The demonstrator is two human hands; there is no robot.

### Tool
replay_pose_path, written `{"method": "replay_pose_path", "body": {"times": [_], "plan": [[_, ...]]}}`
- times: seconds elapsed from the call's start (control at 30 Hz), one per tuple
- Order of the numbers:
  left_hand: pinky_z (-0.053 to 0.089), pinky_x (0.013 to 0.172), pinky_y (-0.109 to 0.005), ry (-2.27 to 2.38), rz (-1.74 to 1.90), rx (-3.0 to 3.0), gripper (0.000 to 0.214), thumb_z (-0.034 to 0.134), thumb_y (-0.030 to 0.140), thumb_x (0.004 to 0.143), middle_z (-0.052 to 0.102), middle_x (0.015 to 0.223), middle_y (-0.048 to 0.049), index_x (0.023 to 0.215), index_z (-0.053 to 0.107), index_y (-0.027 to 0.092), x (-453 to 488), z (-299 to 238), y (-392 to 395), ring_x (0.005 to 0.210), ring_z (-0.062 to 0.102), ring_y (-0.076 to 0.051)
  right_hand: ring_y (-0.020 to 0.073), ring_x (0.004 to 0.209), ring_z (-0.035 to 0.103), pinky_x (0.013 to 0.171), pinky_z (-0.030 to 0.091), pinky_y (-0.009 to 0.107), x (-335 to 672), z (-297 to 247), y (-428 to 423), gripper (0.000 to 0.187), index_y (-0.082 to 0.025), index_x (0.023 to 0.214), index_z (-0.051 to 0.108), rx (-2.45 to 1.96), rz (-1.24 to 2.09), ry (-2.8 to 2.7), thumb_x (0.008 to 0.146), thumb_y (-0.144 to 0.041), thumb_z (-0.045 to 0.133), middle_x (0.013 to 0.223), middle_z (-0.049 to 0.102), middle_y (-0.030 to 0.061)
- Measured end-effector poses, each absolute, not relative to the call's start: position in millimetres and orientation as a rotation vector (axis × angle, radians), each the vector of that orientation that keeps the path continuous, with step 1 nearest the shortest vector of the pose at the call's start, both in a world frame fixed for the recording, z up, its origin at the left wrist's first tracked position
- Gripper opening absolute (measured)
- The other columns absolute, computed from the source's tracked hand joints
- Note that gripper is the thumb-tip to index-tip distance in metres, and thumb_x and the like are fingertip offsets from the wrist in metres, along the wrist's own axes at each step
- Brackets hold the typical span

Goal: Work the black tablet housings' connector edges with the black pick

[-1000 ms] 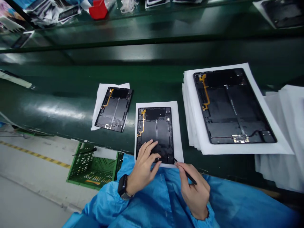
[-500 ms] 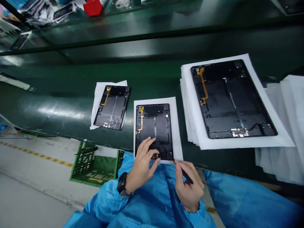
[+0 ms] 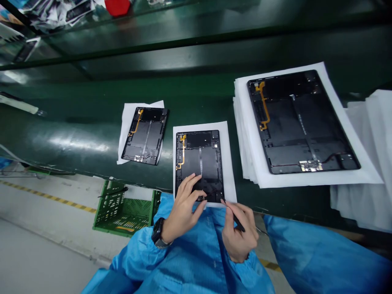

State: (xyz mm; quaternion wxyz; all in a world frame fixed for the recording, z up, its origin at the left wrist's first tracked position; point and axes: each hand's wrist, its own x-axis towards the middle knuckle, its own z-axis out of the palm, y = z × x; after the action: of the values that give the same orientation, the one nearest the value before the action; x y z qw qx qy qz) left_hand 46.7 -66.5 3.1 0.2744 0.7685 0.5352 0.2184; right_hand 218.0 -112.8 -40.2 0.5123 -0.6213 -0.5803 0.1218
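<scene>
An opened black tablet housing lies on white foam sheet at the table's front edge. My left hand rests on its lower part with the fingers spread. The thumb and index finger are beside a small circuit board, partly hidden by them. My right hand grips slim black tweezers like a pen, their tip at the housing's lower right corner. An orange flex cable runs down the housing's left side.
Another opened tablet lies to the left. A larger-looking one sits on stacked white sheets at the right. Further white sheets lie beyond it. Below the table's edge stands a green crate; a red object is at the back.
The tweezers' tip has moved slightly up and left, onto the housing's corner, with my right hand following. My left hand stays on the housing. The whole view has shifted slightly.
</scene>
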Motion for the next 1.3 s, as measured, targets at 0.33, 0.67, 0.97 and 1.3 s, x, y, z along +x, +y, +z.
{"method": "replay_pose_path", "body": {"times": [0.33, 0.67, 0.97, 1.3], "plan": [[0.037, 0.122, -0.056, 1.634, 0.731, 2.014, 0.018, 0.056, 0.014, 0.098, 0.051, 0.152, -0.0121, 0.115, 0.058, 0.022, 56.1, -0.8, -71.1, 0.152, 0.036, -0.028, 0.0231, 0.086, 0.073, 0.073, 0.061, 0.038, 223.2, -37.3, -110.4, 0.027, -0.023, 0.111, 0.074, -1.517, 0.292, -1.370, 0.091, -0.007, 0.067, 0.093, 0.076, 0.0078], [0.028, 0.124, -0.062, 1.872, 0.652, 2.079, 0.042, 0.054, 0.018, 0.098, 0.042, 0.157, -0.0183, 0.139, 0.044, 0.018, 78.8, -8.3, -73.2, 0.152, 0.033, -0.032, 0.0247, 0.086, 0.073, 0.073, 0.062, 0.040, 218.9, -45.8, -111.7, 0.031, -0.024, 0.115, 0.074, -1.481, 0.254, -1.292, 0.091, -0.007, 0.066, 0.094, 0.078, 0.0074], [0.032, 0.121, -0.060, 1.924, 0.682, 2.105, 0.040, 0.059, 0.020, 0.095, 0.047, 0.151, -0.0184, 0.133, 0.047, 0.017, 81.6, -10.3, -68.7, 0.146, 0.039, -0.033, 0.0242, 0.086, 0.072, 0.073, 0.061, 0.039, 218.1, -51.2, -113.1, 0.034, -0.025, 0.115, 0.074, -1.470, 0.219, -1.279, 0.089, -0.005, 0.068, 0.094, 0.077, 0.0069], [0.030, 0.121, -0.059, 1.886, 0.636, 2.128, 0.042, 0.058, 0.021, 0.097, 0.048, 0.153, -0.0171, 0.136, 0.044, 0.021, 79.5, -7.8, -68.4, 0.147, 0.041, -0.031, 0.0237, 0.088, 0.074, 0.076, 0.063, 0.041, 221.5, -55.2, -113.7, 0.026, -0.025, 0.114, 0.073, -1.437, 0.279, -1.338, 0.093, -0.013, 0.066, 0.097, 0.078, 0.0076]]}}
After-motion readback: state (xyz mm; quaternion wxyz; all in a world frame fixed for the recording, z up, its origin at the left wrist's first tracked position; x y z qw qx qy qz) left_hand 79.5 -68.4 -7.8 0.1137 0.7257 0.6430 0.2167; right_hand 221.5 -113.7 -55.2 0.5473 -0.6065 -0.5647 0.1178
